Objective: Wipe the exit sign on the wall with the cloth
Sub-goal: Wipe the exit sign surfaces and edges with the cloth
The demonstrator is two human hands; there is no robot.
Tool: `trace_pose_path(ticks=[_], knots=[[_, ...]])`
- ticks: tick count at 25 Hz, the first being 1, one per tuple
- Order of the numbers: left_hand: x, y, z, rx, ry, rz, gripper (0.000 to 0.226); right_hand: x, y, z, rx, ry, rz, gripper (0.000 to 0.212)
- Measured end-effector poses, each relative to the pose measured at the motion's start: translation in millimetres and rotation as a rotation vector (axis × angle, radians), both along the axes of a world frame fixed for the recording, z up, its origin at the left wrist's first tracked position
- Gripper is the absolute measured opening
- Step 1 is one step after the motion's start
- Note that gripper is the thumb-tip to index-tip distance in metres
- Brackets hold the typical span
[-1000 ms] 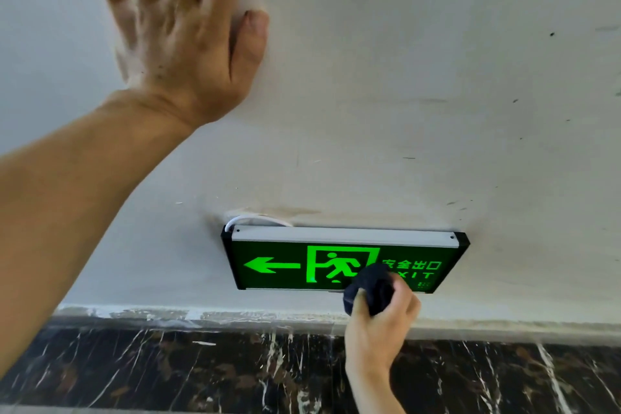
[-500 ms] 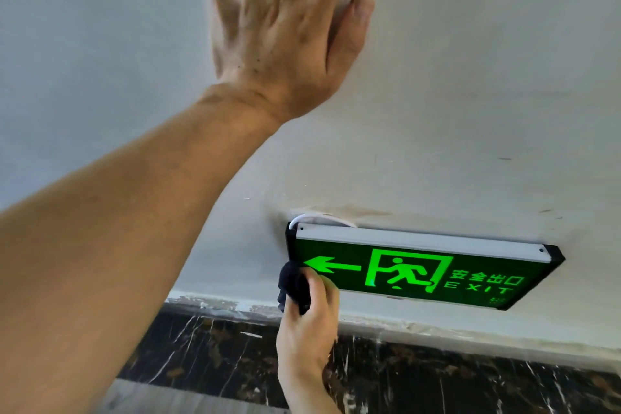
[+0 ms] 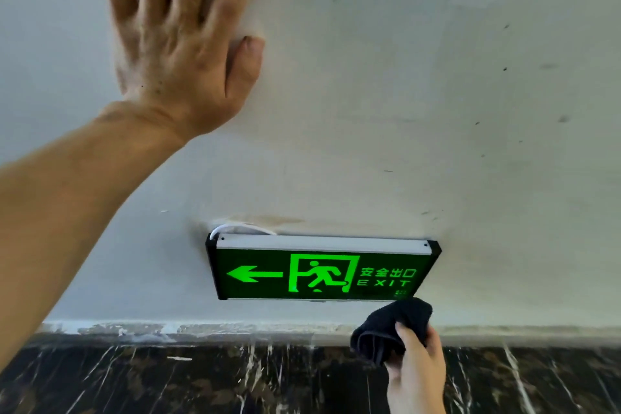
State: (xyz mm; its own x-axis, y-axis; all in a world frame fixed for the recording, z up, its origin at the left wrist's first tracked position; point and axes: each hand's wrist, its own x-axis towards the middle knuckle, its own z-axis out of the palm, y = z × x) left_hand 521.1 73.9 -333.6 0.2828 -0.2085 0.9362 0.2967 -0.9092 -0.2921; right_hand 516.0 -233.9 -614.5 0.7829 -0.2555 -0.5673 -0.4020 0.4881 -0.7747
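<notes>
A lit green exit sign (image 3: 319, 274) with an arrow, a running figure and the word EXIT is fixed low on the white wall (image 3: 403, 94). My right hand (image 3: 418, 370) grips a bunched black cloth (image 3: 391, 326) at the sign's lower right corner; the cloth's top edge touches that corner. My left hand (image 3: 181, 40) lies flat on the wall above and left of the sign, fingers spread, holding nothing.
A white cable (image 3: 235, 228) loops out from behind the sign's top left. Below the sign runs a chipped paint edge, then a dark marble skirting (image 3: 201, 380). Small dark specks dot the wall at the right.
My right hand carried the cloth from the sign's middle to its left end, then across to the lower right corner. My left hand stays pressed on the wall.
</notes>
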Motion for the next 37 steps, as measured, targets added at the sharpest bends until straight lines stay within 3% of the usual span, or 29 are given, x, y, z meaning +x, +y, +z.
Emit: trace_pose_path(ticks=[3,7,10,15,24,30,37], knots=[[2.3,-0.5,-3.1,-0.008,0.014,-0.018,0.054,24.3,-47.9,-13.6,0.087,0.152,0.047,0.035],[2.5,4.1,-0.9,-0.062,0.030,-0.048,0.054,36.9,-45.9,-30.4,0.165,0.198,0.067,0.039],[2.3,3.1,-2.4,-0.064,0.033,-0.029,0.053,44.3,-25.6,-37.2,0.212,0.186,0.130,0.031],[0.4,-1.5,-2.2,-0.056,0.047,-0.001,0.051,39.5,11.6,-36.2,0.373,0.157,0.341,0.039],[-2.0,-9.0,2.1,-0.005,0.036,0.027,0.040,-22.2,127.4,-31.7,0.356,0.213,0.540,0.039],[-3.4,-11.4,3.5,0.010,0.011,0.020,0.045,-51.6,193.1,-28.6,0.397,0.324,0.665,0.039],[-0.8,-9.5,3.0,0.058,-0.019,0.000,0.043,-67.5,209.5,-20.7,0.427,0.360,0.823,0.043]])
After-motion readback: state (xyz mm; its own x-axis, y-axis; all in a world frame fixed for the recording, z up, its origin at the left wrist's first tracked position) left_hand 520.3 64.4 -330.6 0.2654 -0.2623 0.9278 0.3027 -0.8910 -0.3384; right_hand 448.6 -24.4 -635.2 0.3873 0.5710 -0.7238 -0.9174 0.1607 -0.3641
